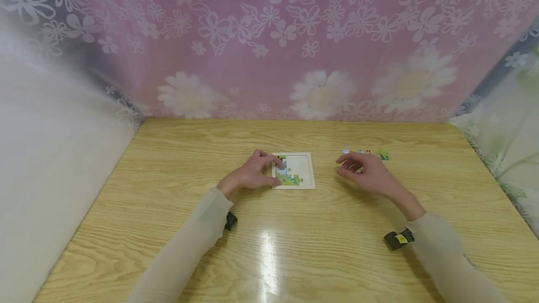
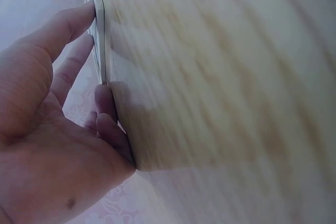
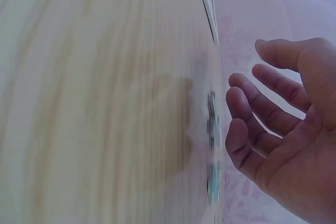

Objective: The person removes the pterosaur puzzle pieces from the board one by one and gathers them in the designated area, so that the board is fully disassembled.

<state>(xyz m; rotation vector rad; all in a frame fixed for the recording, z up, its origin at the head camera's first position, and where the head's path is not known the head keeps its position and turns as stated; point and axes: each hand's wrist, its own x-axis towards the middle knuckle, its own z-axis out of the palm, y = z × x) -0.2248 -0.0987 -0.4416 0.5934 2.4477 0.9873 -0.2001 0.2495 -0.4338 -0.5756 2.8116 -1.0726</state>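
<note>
A small square puzzle tray (image 1: pixel 305 166) with a pale rim lies on the table, its left and lower part filled with joined jigsaw pieces (image 1: pixel 288 180). My left hand (image 1: pixel 254 172) rests at its left side. Thumb and index finger (image 2: pixel 79 17) touch the tray's top, while other fingers bend against its edge and the tabletop. Right of the tray my right hand (image 1: pixel 367 172) hovers low with loosely bent fingers (image 3: pixel 244 98) and nothing between them. Behind and partly under it in the head view lie several loose jigsaw pieces (image 1: pixel 383 155), some hidden by the hand.
The wooden table (image 1: pixel 202 144) ends at the back against a pink flowered curtain (image 1: pixel 252 60). A white surface (image 1: pixel 50 153) borders it on the left, and a flowered cloth (image 1: pixel 513 120) hangs on the right. Dark wrist cameras (image 1: pixel 396 241) sit under both sleeves.
</note>
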